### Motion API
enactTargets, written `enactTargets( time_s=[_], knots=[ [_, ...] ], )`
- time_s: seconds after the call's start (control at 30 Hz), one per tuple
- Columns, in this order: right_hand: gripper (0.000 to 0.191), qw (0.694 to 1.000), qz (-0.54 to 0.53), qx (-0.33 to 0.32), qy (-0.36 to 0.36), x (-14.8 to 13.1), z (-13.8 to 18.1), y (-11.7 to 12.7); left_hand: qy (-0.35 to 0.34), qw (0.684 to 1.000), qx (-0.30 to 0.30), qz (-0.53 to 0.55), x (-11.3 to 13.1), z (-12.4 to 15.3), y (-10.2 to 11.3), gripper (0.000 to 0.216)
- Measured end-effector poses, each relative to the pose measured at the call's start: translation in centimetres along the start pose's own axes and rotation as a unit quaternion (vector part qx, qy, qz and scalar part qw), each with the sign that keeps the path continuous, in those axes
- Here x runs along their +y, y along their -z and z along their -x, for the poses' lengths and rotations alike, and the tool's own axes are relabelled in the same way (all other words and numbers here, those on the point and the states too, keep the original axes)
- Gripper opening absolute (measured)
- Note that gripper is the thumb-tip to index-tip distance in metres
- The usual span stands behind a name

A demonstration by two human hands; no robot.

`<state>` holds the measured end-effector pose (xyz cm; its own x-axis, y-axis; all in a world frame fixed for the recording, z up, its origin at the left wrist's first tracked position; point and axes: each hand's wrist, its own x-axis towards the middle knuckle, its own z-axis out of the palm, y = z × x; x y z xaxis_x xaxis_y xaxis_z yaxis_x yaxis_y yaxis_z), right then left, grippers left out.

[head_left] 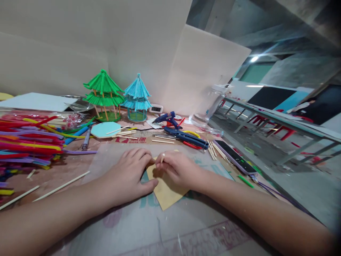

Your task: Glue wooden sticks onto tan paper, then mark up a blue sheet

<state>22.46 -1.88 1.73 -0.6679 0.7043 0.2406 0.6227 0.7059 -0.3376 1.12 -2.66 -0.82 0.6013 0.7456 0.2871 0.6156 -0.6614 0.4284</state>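
A tan square of paper or card [170, 193] lies on the mat, turned cornerwise toward me. My left hand [134, 172] rests flat at its left edge, fingers stretched out and thumb on the sheet. Over the sheet, my right hand [178, 169] is closed in a pinch on a short wooden stick [163, 157], whose pale end shows above the fingers. The stick's lower end is hidden by the hand. Beyond the hands lie blue cutters [186, 137], several loose wooden sticks [124, 134] and a light blue octagonal piece [106, 129].
Pipe cleaners [32, 142] are heaped at left. A green pavilion model [103, 96] and a blue one [137, 97] stand at the back, near a glue gun [169, 119]. At right are a phone [236, 156] and a clear plastic jug [210, 103]. Two longer sticks [62, 185] lie by my left forearm.
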Motion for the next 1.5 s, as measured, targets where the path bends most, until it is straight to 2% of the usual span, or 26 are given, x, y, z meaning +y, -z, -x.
enactTargets(
  time_s=[0.1, 0.23, 0.3, 0.4, 0.47, 0.53, 0.63, 0.7, 0.73, 0.8, 0.9, 0.97, 1.1, 1.3, 1.5],
  knots=[
    [0.015, 0.999, 0.018, 0.033, -0.03, 0.0, 0.0, 0.0, 0.001, 1.0, 0.0, -0.005, -0.1, 0.0, 0.0, 0.031],
    [0.012, 1.0, -0.028, 0.007, 0.012, 0.0, 0.1, 0.0, -0.011, 1.0, 0.005, -0.008, -0.2, -0.1, -0.1, 0.028],
    [0.011, 1.0, -0.007, 0.007, -0.012, 0.3, -0.1, 0.0, -0.007, 1.0, 0.003, -0.011, -0.2, -0.1, -0.1, 0.029],
    [0.014, 0.995, -0.009, 0.06, -0.075, 1.0, -0.5, 0.2, 0.003, 1.0, 0.005, -0.012, -0.2, 0.0, -0.1, 0.033],
    [0.014, 0.982, -0.11, 0.112, -0.105, 1.0, -0.6, 0.3, 0.003, 1.0, 0.009, -0.01, -0.1, 0.1, -0.1, 0.036],
    [0.013, 0.935, -0.295, 0.153, -0.127, 0.6, -0.4, 0.4, 0.0, 1.0, 0.014, -0.006, -0.1, 0.2, -0.1, 0.038],
    [0.023, 0.801, -0.562, 0.14, -0.152, -0.4, 0.1, 0.4, -0.002, 1.0, 0.02, 0.011, 0.0, 0.2, 0.0, 0.038],
    [0.03, 0.731, -0.655, 0.104, -0.159, -1.0, 0.4, 0.3, -0.007, 0.999, 0.034, 0.032, 0.0, 0.1, 0.3, 0.035],
    [0.031, 0.71, -0.68, 0.09, -0.162, -1.1, 0.5, 0.3, -0.016, 0.998, 0.05, 0.043, 0.0, 0.1, 0.4, 0.032],
    [0.03, 0.687, -0.704, 0.079, -0.163, -1.2, 0.6, 0.2, -0.048, 0.992, 0.097, 0.059, 0.2, 0.1, 0.9, 0.022],
    [0.028, 0.681, -0.71, 0.078, -0.162, -1.1, 0.6, -0.1, -0.102, 0.979, 0.165, 0.064, 0.7, 0.4, 1.4, 0.017],
    [0.027, 0.682, -0.71, 0.074, -0.159, -1.1, 0.6, -0.4, -0.125, 0.972, 0.186, 0.069, 1.3, 0.7, 1.6, 0.014],
    [0.028, 0.681, -0.711, 0.063, -0.162, -1.2, 0.5, -0.8, -0.126, 0.969, 0.184, 0.106, 2.0, 1.0, 1.7, 0.014],
    [0.026, 0.659, -0.733, 0.051, -0.163, -1.2, 0.5, -1.0, -0.093, 0.968, 0.186, 0.144, 2.3, 1.0, 1.7, 0.015],
    [0.027, 0.663, -0.728, 0.051, -0.166, -1.3, 0.5, -0.9, -0.09, 0.968, 0.178, 0.15, 2.2, 1.0, 1.7, 0.017]
  ],
)
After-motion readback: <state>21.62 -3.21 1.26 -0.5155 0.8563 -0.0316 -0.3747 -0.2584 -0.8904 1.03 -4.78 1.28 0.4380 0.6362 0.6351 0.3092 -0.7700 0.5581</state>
